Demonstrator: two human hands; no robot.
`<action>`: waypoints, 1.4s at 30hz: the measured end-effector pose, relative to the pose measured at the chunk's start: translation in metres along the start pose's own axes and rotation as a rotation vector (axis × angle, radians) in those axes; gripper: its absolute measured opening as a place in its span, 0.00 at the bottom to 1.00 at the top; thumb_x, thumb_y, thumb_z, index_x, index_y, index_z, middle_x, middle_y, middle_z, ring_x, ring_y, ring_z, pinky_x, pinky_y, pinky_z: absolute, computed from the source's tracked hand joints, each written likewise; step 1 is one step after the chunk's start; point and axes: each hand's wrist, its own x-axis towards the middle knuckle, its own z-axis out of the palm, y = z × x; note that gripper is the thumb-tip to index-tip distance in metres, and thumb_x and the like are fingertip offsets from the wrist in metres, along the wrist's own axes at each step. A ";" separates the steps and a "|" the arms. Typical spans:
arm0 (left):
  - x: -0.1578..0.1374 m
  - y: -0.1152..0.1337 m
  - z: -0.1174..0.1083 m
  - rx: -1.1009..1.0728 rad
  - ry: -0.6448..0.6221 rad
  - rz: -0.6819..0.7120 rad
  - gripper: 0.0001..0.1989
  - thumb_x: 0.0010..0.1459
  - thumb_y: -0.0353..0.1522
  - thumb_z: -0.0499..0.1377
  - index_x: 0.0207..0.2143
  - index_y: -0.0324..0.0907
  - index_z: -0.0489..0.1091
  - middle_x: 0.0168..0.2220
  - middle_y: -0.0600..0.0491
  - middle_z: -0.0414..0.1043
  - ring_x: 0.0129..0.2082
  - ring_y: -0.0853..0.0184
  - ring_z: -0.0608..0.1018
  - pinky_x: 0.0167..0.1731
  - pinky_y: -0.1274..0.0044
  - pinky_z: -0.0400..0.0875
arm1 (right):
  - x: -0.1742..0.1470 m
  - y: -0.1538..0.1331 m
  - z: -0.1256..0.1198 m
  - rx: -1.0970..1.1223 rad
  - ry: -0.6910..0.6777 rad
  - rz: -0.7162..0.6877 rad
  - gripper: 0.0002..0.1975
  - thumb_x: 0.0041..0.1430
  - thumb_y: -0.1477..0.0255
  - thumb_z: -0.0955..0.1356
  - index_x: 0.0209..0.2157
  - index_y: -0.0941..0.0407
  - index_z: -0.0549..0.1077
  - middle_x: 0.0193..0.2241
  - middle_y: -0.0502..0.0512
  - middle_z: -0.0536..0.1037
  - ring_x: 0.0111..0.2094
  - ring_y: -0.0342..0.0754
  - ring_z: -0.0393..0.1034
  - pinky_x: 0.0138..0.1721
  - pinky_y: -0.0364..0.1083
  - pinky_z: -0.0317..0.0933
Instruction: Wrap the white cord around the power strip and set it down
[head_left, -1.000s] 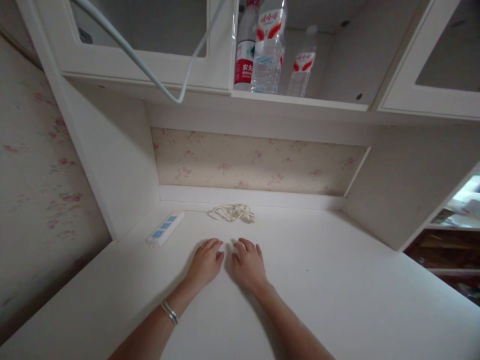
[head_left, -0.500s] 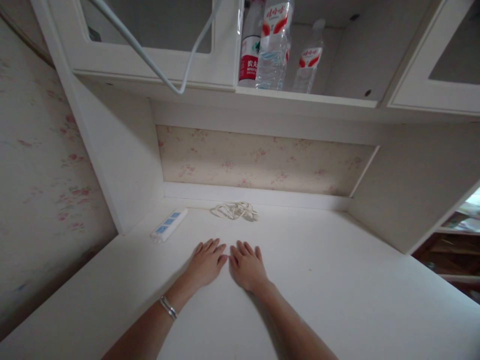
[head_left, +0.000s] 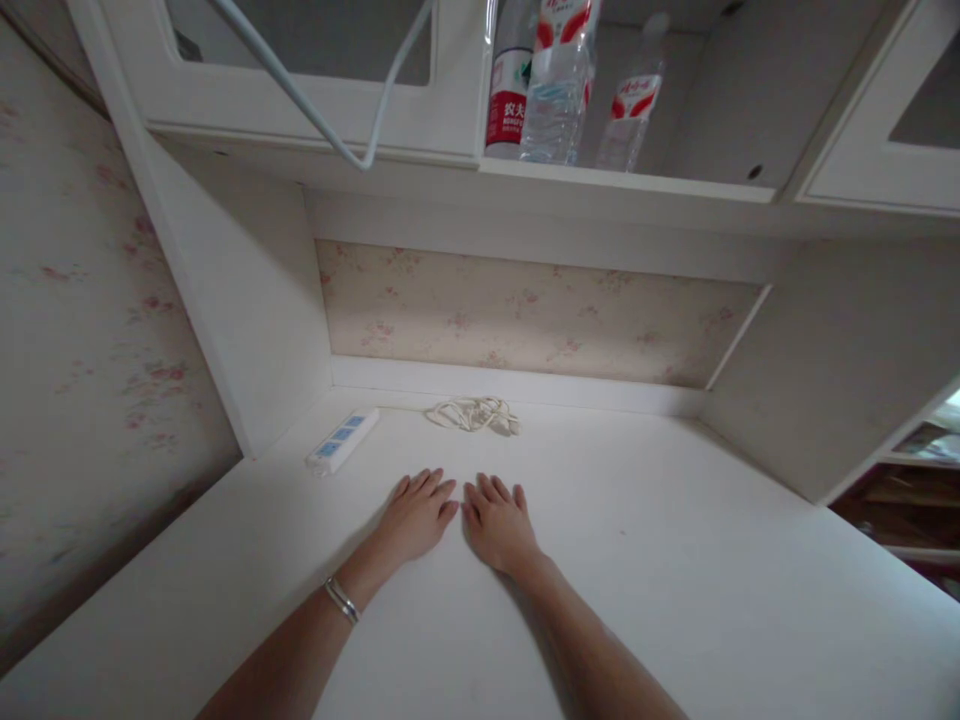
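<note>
My left hand (head_left: 417, 517) lies palm down on the white desk (head_left: 675, 590), fingers stretched out, with a silver bracelet (head_left: 343, 600) on the wrist. Just to its right, my right hand (head_left: 498, 522) also rests flat on the desktop, fingers extended. A narrow gap separates the two thumbs. Neither hand holds anything. Beyond the left hand, toward the back left, sits a white power strip (head_left: 343, 441) with blue socket faces. Its bundled white cord (head_left: 472, 414) lies behind both hands, touching neither.
Overhead, an open cabinet shelf (head_left: 630, 181) holds several plastic bottles (head_left: 555, 100). A pale cable (head_left: 300, 110) loops down in front of the upper left cabinet door. Side panels (head_left: 225, 300) flank the desk, with floral wallpaper (head_left: 525, 305) at the back. Shelves with items (head_left: 900, 500) stand far right.
The view has shifted slightly, so the cabinet and bottles appear higher and a little to the right. Both hands stay flat in the same place on the desk.
</note>
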 end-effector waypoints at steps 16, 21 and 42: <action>0.000 0.000 0.000 -0.005 0.006 0.004 0.25 0.63 0.44 0.39 0.58 0.49 0.59 0.62 0.49 0.54 0.61 0.58 0.57 0.57 0.60 0.50 | 0.001 0.000 0.000 -0.016 -0.012 0.001 0.22 0.65 0.62 0.51 0.58 0.47 0.58 0.61 0.56 0.57 0.61 0.55 0.47 0.57 0.63 0.37; 0.000 0.000 0.001 -0.011 0.004 0.005 0.25 0.63 0.44 0.39 0.58 0.49 0.59 0.62 0.49 0.55 0.62 0.59 0.57 0.58 0.60 0.50 | 0.001 0.002 0.002 -0.014 0.007 -0.008 0.22 0.65 0.61 0.51 0.57 0.48 0.59 0.61 0.56 0.58 0.61 0.56 0.48 0.56 0.63 0.38; -0.002 -0.001 0.000 0.026 0.011 0.044 0.27 0.63 0.46 0.36 0.59 0.48 0.58 0.62 0.48 0.54 0.62 0.58 0.56 0.58 0.60 0.50 | -0.001 -0.001 0.001 -0.020 -0.062 0.003 0.27 0.64 0.57 0.48 0.60 0.49 0.56 0.63 0.57 0.53 0.63 0.57 0.43 0.57 0.63 0.34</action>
